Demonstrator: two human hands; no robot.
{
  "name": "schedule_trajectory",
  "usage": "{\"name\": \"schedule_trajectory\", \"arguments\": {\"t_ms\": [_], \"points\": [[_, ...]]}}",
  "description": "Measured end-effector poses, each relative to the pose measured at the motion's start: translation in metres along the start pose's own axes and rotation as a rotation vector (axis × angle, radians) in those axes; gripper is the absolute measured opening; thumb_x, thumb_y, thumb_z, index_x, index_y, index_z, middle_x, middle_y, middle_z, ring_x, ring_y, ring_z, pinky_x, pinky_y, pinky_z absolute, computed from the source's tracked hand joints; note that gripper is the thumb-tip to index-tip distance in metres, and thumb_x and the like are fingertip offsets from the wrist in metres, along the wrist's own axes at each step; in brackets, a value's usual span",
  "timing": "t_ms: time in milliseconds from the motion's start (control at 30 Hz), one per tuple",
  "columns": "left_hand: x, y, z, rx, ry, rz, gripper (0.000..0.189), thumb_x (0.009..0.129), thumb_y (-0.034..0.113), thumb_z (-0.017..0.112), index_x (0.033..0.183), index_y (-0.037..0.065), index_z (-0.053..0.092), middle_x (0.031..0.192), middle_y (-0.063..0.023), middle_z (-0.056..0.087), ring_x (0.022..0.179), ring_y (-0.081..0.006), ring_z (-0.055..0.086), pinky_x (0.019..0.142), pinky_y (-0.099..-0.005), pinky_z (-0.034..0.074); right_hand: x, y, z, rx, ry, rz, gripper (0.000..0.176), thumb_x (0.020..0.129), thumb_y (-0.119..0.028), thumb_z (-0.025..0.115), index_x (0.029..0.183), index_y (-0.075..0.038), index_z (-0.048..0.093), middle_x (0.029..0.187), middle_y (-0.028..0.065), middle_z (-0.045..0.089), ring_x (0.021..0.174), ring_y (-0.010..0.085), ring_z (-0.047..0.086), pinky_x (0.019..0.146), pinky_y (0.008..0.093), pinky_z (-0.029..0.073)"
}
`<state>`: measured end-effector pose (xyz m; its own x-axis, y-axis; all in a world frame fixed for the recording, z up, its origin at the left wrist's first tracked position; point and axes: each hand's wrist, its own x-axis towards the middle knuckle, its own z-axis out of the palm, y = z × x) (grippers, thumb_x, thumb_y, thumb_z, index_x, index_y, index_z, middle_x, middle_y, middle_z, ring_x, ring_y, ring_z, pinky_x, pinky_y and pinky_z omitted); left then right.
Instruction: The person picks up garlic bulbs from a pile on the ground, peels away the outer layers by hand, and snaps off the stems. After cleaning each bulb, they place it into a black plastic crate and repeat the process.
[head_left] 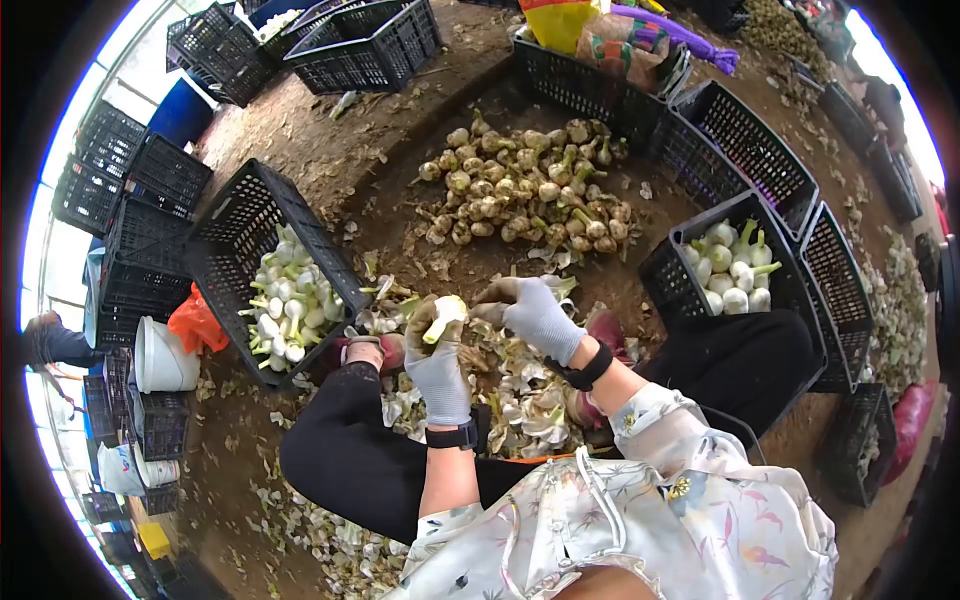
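My left hand, in a pale glove with dirty fingertips, is closed round a garlic bulb whose cut green stem points down. Just right of the bulb is my right hand, gloved too, with fingers bent together toward it; what they hold, if anything, is too small to tell. Beyond both hands lies a pile of unpeeled garlic on the soil. White cleaned bulbs fill part of the black crate on the left. More white bulbs lie in a crate at the right.
Loose peelings cover the ground between my legs. Black crates stand at the right and others at the upper left. A white bucket and an orange bag are on the left. Another person's leg shows at the far left.
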<state>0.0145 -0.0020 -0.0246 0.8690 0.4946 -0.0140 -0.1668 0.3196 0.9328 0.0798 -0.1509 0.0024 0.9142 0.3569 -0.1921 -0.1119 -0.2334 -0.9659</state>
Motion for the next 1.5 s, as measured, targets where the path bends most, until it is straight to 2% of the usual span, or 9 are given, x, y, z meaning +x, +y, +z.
{"name": "schedule_trajectory", "arguments": {"t_ms": [300, 767, 833, 900, 1133, 1333, 1400, 1467, 1500], "points": [[0.001, -0.002, 0.012, 0.485, -0.049, 0.308, 0.019, 0.077, -0.012, 0.069, 0.085, 0.005, 0.067, 0.12, -0.012, 0.06, 0.106, -0.0204, 0.061, 0.09, -0.0316, 0.051, 0.015, -0.006, 0.002, -0.356, 0.007, -0.032, 0.023, 0.078, -0.017, 0.064, 0.087, 0.002, 0.071, 0.079, 0.0242, 0.067, 0.083, 0.0378, 0.068, 0.076, 0.0414, 0.053], [0.001, -0.007, 0.003, -0.434, -0.181, -0.204, 0.034, 0.091, 0.011, 0.065, 0.123, 0.008, 0.057, 0.139, -0.0144, 0.052, 0.126, -0.0285, 0.052, 0.107, -0.0443, 0.043, 0.026, 0.029, -0.001, -0.201, 0.18, 0.047, 0.023, 0.083, -0.021, 0.062, 0.092, 0.0, 0.066, 0.089, 0.0233, 0.067, 0.089, 0.0388, 0.065, 0.079, 0.043, 0.051], [0.007, -0.009, 0.007, -0.699, -0.194, -0.279, 0.035, 0.093, 0.012, 0.062, 0.127, 0.008, 0.055, 0.138, -0.0154, 0.052, 0.126, -0.0302, 0.051, 0.107, -0.0482, 0.043, 0.033, 0.054, -0.006, -0.378, 0.106, 0.074, 0.027, 0.085, -0.024, 0.06, 0.094, -0.001, 0.068, 0.093, 0.0233, 0.068, 0.092, 0.0387, 0.065, 0.081, 0.0424, 0.052], [0.02, -0.025, -0.009, -0.752, -0.031, -0.386, 0.037, 0.093, 0.017, 0.062, 0.128, 0.006, 0.055, 0.137, -0.0179, 0.053, 0.125, -0.0333, 0.052, 0.104, -0.0493, 0.047, 0.042, 0.091, -0.01, -0.802, -0.414, 0.239, 0.035, 0.081, -0.025, 0.057, 0.099, 0.002, 0.07, 0.105, 0.0247, 0.067, 0.101, 0.038, 0.065, 0.088, 0.0409, 0.052], [0.079, 0.069, -0.023, -0.907, -0.101, -0.037, 0.062, 0.095, 0.036, 0.059, 0.139, -0.001, 0.037, 0.148, -0.0179, 0.038, 0.137, -0.0267, 0.04, 0.1, -0.0341, 0.051, 0.127, 0.163, -0.06, -0.634, 0.429, 0.335, 0.045, 0.08, -0.016, 0.062, 0.124, -0.004, 0.056, 0.117, 0.0248, 0.062, 0.109, 0.0403, 0.06, 0.093, 0.0445, 0.049], [0.075, -0.003, -0.012, -0.355, 0.105, -0.26, 0.039, 0.095, 0.026, 0.06, 0.129, 0.007, 0.053, 0.127, -0.0087, 0.058, 0.12, -0.0228, 0.055, 0.098, -0.0364, 0.05, 0.186, 0.187, -0.089, -0.728, 0.316, 0.465, 0.045, 0.083, -0.02, 0.055, 0.126, -0.009, 0.056, 0.13, 0.0205, 0.053, 0.121, 0.0366, 0.052, 0.098, 0.0437, 0.046], [0.064, -0.044, -0.014, -0.085, -0.018, -0.249, 0.044, 0.095, 0.009, 0.059, 0.137, 0.009, 0.048, 0.134, -0.0082, 0.054, 0.123, -0.0219, 0.053, 0.104, -0.0355, 0.046, 0.178, 0.196, -0.084, -0.676, 0.363, 0.422, 0.028, 0.081, -0.021, 0.059, 0.101, -0.005, 0.069, 0.1, 0.0206, 0.068, 0.1, 0.0386, 0.063, 0.086, 0.0434, 0.051], [0.048, -0.055, 0.007, 0.179, -0.121, -0.219, 0.058, 0.092, 0.005, 0.063, 0.145, 0.008, 0.04, 0.143, -0.0078, 0.046, 0.127, -0.0226, 0.049, 0.106, -0.0344, 0.042, 0.144, 0.178, -0.067, -0.16, 0.296, 0.157, 0.019, 0.081, -0.016, 0.067, 0.093, -0.001, 0.071, 0.089, 0.0152, 0.072, 0.079, 0.0296, 0.068, 0.073, 0.0375, 0.053], [0.039, -0.054, 0.017, 0.26, -0.181, -0.219, 0.064, 0.09, 0.007, 0.065, 0.147, 0.006, 0.037, 0.147, -0.0073, 0.041, 0.128, -0.0231, 0.046, 0.106, -0.0345, 0.04, 0.132, 0.165, -0.055, 0.278, 0.126, 0.35, 0.013, 0.086, -0.011, 0.066, 0.095, -0.001, 0.071, 0.088, 0.0081, 0.072, 0.077, 0.0197, 0.067, 0.07, 0.0345, 0.053]]}}
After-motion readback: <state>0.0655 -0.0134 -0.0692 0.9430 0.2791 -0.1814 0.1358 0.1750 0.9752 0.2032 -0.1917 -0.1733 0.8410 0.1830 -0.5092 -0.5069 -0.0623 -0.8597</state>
